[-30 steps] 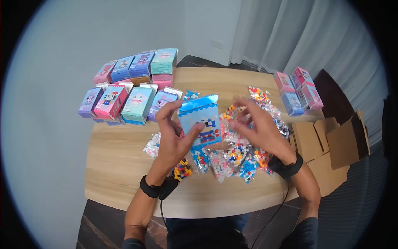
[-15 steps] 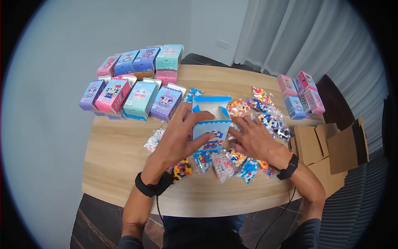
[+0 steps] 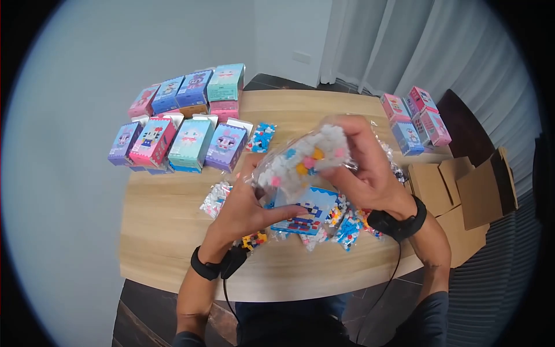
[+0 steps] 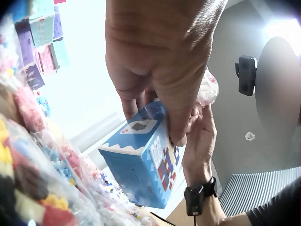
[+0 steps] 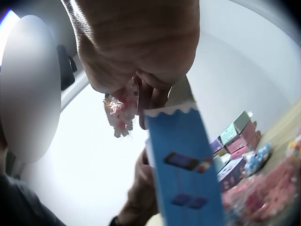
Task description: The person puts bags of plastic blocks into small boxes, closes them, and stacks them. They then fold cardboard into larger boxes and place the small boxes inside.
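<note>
Blue box (image 3: pixel 317 218): upper part partly hidden from us by the brick bag (image 3: pixel 306 162); base cropped in the right wrist view. Left grip (image 3: pixel 240 205): some fingers concealed. Purple box (image 3: pixel 226 146): print too small for us.

clear bag (image 3: pixel 306 161) of mostly white bricks, some pink, yellow, blue, tilted, centre frame, blue box (image 3: pixel 322 203), brick-figure print, tilted, lower centre
</note>
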A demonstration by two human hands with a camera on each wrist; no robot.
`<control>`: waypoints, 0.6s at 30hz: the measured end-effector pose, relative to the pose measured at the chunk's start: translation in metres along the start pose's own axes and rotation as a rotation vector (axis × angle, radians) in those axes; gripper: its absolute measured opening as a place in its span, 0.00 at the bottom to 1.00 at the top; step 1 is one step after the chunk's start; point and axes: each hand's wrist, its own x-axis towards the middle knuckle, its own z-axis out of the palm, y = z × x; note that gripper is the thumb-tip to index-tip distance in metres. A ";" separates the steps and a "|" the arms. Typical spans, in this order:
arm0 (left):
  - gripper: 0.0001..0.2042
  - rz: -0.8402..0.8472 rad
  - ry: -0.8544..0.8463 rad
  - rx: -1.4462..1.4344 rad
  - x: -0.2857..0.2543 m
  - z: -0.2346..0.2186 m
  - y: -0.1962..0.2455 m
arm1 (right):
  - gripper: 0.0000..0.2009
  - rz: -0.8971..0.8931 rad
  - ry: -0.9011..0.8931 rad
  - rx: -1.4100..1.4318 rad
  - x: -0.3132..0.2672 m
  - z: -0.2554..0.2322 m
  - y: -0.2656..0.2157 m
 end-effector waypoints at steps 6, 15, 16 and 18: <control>0.38 0.001 0.094 -0.621 0.002 0.006 -0.018 | 0.19 0.398 0.134 0.035 0.006 -0.008 -0.020; 0.36 -0.032 0.099 -0.683 0.006 0.012 -0.013 | 0.18 0.280 -0.342 -0.484 0.028 -0.055 -0.027; 0.37 -0.004 0.109 -0.623 0.006 0.012 -0.011 | 0.19 0.260 -0.423 -0.461 0.031 -0.057 -0.028; 0.38 0.024 0.118 -0.562 0.005 0.013 -0.012 | 0.20 0.264 -0.427 -0.624 0.030 -0.050 -0.024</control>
